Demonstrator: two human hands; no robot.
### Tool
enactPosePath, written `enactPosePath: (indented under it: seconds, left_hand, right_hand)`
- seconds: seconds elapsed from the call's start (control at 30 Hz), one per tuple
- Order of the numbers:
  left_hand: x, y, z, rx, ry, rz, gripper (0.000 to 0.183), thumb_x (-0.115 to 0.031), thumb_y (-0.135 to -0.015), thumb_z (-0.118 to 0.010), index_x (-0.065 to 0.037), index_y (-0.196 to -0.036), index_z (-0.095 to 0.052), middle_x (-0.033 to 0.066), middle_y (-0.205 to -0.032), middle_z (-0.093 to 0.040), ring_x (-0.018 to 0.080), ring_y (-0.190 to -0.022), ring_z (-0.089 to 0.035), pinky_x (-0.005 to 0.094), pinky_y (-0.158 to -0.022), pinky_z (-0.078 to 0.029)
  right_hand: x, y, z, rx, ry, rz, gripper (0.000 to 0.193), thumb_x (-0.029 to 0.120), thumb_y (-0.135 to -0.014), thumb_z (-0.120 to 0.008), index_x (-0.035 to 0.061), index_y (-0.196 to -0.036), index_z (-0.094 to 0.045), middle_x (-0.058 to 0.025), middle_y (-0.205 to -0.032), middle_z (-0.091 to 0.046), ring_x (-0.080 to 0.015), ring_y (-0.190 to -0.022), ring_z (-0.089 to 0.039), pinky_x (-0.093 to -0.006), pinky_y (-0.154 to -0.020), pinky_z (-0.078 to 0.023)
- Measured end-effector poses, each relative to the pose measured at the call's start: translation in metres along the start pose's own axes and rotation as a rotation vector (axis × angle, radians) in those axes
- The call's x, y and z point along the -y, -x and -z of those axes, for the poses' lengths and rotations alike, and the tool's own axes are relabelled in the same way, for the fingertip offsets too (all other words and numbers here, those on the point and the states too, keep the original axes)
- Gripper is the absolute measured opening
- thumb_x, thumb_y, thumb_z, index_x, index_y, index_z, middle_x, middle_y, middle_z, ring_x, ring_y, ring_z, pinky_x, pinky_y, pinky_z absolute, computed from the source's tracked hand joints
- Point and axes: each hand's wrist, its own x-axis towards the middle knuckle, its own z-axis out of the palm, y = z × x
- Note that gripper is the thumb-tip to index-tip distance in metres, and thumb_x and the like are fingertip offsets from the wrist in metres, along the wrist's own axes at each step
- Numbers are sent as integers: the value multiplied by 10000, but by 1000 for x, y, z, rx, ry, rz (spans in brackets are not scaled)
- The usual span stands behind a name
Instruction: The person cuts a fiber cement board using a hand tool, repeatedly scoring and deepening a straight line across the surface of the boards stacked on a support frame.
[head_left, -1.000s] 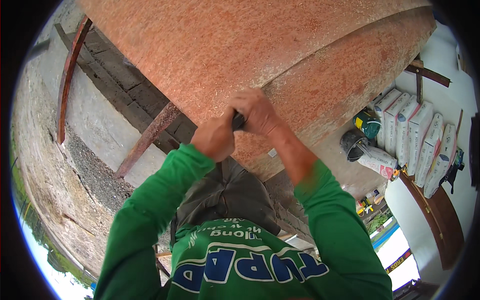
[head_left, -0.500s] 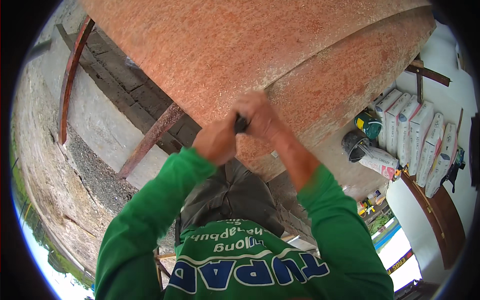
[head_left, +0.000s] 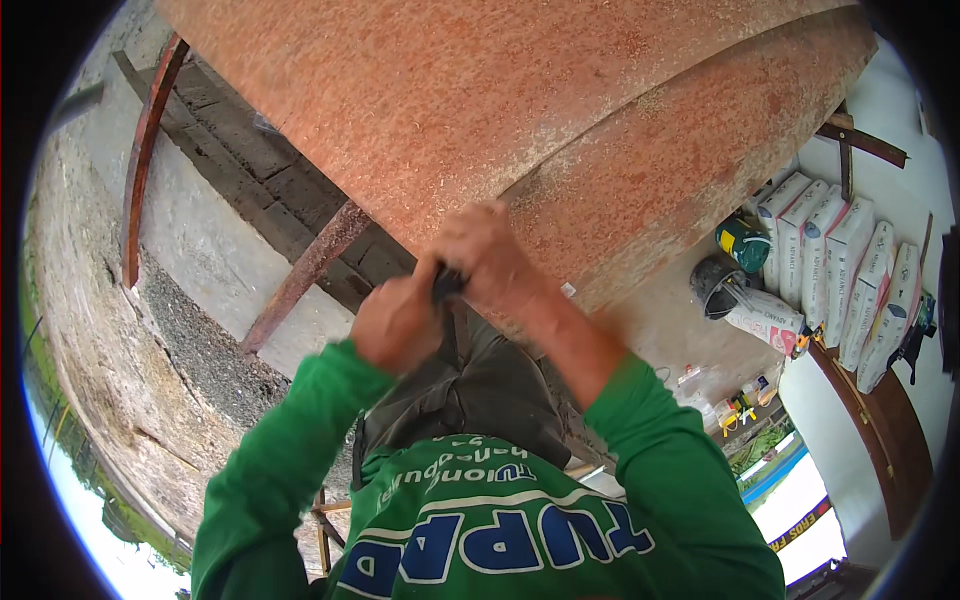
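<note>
Both my hands are together over the near end of a reddish board [head_left: 430, 110] strewn with pale wood shavings and sawdust. My left hand [head_left: 400, 325] is closed around a small black-handled tool [head_left: 448, 284]. My right hand [head_left: 490, 255] is wrapped over the same tool from the other side, its fingers bent and slightly blurred. Most of the tool is hidden by my hands, so its exact kind does not show. A curved edge [head_left: 640, 100] runs along the board from my right hand toward the far right.
Wooden legs [head_left: 305, 275] and a curved brown timber [head_left: 150, 160] stand at the left, beside gravel [head_left: 205, 325]. On the right are several stacked cement bags [head_left: 845, 255], a black bucket [head_left: 712, 287] and a green-and-yellow container [head_left: 742, 243]. Yellow tools [head_left: 738, 412] lie farther down.
Both hands, with the black-handled tool between them, have moved down and left, closer to my body. The board stays in nearly the same place.
</note>
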Motion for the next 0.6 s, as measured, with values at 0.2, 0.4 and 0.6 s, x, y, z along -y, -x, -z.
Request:
enactPosePath:
  seconds: [0.2,0.4,0.6]
  left_hand:
    - [-30,-87,-26,-54,14,-25,412,-105,-720,-596,17,-1088,-455,238,-756,-603,432,-699,-582,474,-624,-466]
    - [1,-29,-19,-135,92,-151,666,-279,-677,-713,38,-1194,-436,238,-1010,-542,385,-940,-509,446,-821,-412]
    - [36,41,-27,-283,143,-112,749,-457,-668,-725,44,-1160,-463,219,-1073,-492,370,-974,-464,456,-835,-393]
  right_hand:
    - [-87,-2,28,111,63,-203,293,233,-528,-763,167,-736,-568,0,-806,-541,-243,-875,-519,-416,-772,-359]
    - [-79,7,31,17,66,-137,212,222,-617,-710,143,-740,-557,-17,-795,-536,-240,-832,-513,-398,-768,-358]
    - [-85,9,33,-9,-106,-66,167,149,-636,-680,122,-741,-553,-17,-718,-511,-235,-745,-498,-339,-752,-359]
